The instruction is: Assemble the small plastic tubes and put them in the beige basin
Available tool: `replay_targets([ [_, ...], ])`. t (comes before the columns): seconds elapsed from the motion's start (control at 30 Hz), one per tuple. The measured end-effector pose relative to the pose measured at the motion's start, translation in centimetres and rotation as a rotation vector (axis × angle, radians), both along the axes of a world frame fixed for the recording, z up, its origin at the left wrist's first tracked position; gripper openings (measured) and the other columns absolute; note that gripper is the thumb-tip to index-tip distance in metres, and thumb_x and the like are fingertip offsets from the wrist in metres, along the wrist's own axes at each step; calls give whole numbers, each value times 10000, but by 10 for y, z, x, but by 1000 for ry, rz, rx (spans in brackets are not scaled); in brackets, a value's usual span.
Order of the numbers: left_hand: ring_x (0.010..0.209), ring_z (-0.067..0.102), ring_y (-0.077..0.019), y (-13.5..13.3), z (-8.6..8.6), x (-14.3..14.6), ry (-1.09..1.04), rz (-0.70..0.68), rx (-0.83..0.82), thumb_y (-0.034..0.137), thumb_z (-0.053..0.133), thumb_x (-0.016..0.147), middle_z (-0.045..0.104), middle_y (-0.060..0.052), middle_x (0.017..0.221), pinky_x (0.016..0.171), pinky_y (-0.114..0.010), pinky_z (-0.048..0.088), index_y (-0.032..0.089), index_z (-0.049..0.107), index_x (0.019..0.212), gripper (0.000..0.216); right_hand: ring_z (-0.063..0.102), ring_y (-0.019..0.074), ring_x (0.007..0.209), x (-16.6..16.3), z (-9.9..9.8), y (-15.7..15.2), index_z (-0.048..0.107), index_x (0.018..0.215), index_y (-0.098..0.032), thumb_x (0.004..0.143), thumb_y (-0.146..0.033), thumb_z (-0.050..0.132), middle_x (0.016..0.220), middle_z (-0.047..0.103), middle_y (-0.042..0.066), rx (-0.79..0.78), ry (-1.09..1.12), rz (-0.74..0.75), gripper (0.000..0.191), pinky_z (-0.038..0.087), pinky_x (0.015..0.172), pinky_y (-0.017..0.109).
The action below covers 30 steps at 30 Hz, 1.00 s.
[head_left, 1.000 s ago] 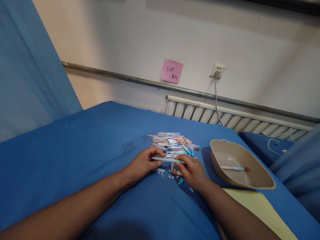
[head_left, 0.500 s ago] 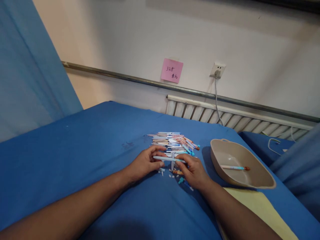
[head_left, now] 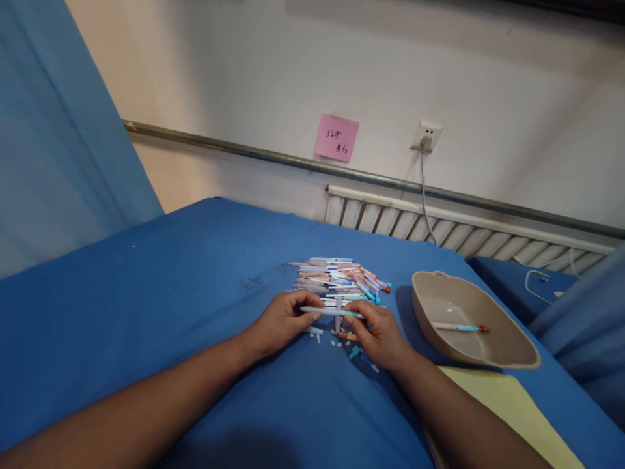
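A pale blue pen (head_left: pixel 334 312) lies level between my two hands, above the blue cloth. My left hand (head_left: pixel 283 321) pinches its left part between thumb and fingers. On its right part, my right hand (head_left: pixel 378 332) has closed thumb and fingers. Just beyond the hands is a pile of pen parts (head_left: pixel 332 273), with pale barrels, thin white refills and coloured pieces. Small white tips (head_left: pixel 336 343), an orange-brown piece (head_left: pixel 349 336) and a teal piece (head_left: pixel 354 352) are scattered below the pen.
At the right stands a beige basin (head_left: pixel 508 352) with one pen (head_left: pixel 459 327) in it, topped by a brown figure. Yellow paper (head_left: pixel 512 404) lies under my right forearm. Behind the blue-covered table (head_left: pixel 170 273) are a radiator (head_left: pixel 390 220) and a metal rail (head_left: pixel 254 150).
My left fingers have curled in and closed more tightly on the pen's left part. The right hand and the pen have barely moved.
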State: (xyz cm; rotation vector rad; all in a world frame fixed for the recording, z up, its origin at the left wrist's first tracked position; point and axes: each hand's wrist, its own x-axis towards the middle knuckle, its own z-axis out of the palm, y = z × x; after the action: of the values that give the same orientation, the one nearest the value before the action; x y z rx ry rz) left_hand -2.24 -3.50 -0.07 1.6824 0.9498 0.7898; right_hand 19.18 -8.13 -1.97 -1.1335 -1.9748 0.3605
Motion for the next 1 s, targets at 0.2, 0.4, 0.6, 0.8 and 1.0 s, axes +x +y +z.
replay_targets([
  [0.2,777,579,-171,-4,8,-4,217,-65,263,289,607,769,655,-29,860,722,-274,440,174,641,932,202,615,152,816,-2,1,-1,591,995,-208,871,-211,517,885,664,29,4,-12,29,144,443,725,251],
  [0.4,809,578,-166,-10,13,-5,366,-244,437,333,461,891,654,-25,874,736,-254,406,206,632,963,225,613,151,727,-9,0,-6,551,1009,-215,812,-231,595,810,656,10,-143,179,41,202,460,653,255],
  [0.6,791,552,-147,-14,16,-3,319,-252,352,313,447,894,625,-5,861,710,-236,403,198,602,957,203,562,118,576,-13,-3,-2,535,901,-194,780,-301,640,689,598,-14,-413,547,126,193,440,527,225],
  [0.8,612,512,-108,-19,12,5,222,-299,76,399,473,872,573,26,697,575,-206,399,178,589,912,253,509,89,557,-16,-1,-3,583,829,-174,780,-359,644,641,564,-32,-356,433,127,201,404,514,196],
  [1.0,512,469,-83,-13,6,7,68,-251,-126,463,463,864,550,10,653,497,-197,376,149,565,798,337,486,78,510,-1,17,-2,567,828,-172,865,-325,516,613,542,-42,-389,285,68,165,396,481,177],
])
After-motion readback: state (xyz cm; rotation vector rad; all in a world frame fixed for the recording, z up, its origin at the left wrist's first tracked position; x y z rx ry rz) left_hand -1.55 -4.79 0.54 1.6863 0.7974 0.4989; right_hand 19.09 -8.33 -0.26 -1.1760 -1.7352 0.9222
